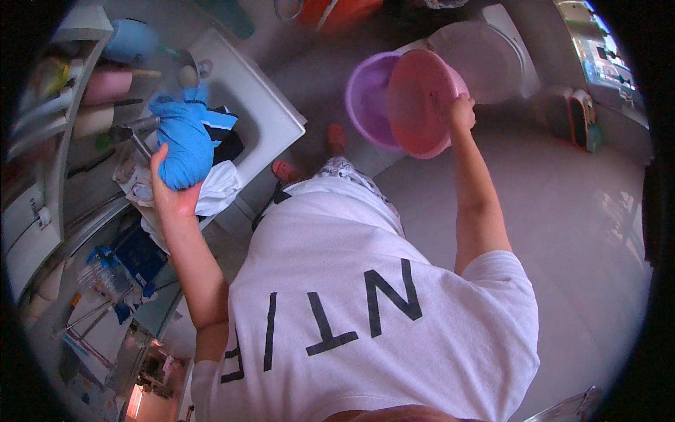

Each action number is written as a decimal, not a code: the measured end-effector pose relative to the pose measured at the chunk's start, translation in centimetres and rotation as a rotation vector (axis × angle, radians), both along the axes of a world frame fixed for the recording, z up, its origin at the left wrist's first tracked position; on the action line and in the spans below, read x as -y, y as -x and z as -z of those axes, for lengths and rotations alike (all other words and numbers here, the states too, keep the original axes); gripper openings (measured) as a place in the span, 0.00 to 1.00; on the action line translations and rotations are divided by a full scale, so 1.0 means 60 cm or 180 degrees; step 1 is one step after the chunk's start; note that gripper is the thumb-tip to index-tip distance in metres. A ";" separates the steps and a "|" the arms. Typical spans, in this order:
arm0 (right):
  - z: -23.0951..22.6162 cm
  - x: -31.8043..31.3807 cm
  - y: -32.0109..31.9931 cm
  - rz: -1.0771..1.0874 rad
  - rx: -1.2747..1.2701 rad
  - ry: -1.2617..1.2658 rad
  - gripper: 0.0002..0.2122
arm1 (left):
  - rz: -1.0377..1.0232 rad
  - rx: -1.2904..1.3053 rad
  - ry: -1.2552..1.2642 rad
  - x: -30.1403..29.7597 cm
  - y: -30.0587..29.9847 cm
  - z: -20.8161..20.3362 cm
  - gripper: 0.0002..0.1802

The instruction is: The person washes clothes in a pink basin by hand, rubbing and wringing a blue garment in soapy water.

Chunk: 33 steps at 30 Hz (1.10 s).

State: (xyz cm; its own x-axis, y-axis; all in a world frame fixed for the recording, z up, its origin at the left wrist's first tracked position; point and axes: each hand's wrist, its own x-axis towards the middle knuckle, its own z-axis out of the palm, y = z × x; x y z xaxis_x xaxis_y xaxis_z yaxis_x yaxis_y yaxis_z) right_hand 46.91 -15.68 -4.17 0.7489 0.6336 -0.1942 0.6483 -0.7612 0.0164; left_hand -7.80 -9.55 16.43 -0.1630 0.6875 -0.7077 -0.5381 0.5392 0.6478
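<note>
My left hand [174, 200] is wrapped round a bunched bright blue garment [184, 141] with a pale striped end, held above the white sink [232, 63]. White cloth [219, 190] and a dark cloth [229, 146] lie at the sink's near side, under and beside the blue bundle. Out to the right, my right hand [461, 112] grips the rim of a pink basin [422, 102], which is tilted up on its side. A purple basin [367, 98] stands partly hidden behind the pink one.
A white toilet [485, 60] stands beyond the pink basin. At the left, a white shelf [70, 133] carries bottles and cups. An orange-red tub [341, 13] sits at the far edge. A patterned board-like item [581, 119] leans by the right wall.
</note>
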 end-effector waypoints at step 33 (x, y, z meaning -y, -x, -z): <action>-0.119 0.000 0.072 -0.0281 0.0818 -0.1371 0.15 | 0.0262 0.0687 -0.0147 0.026 0.044 0.008 0.35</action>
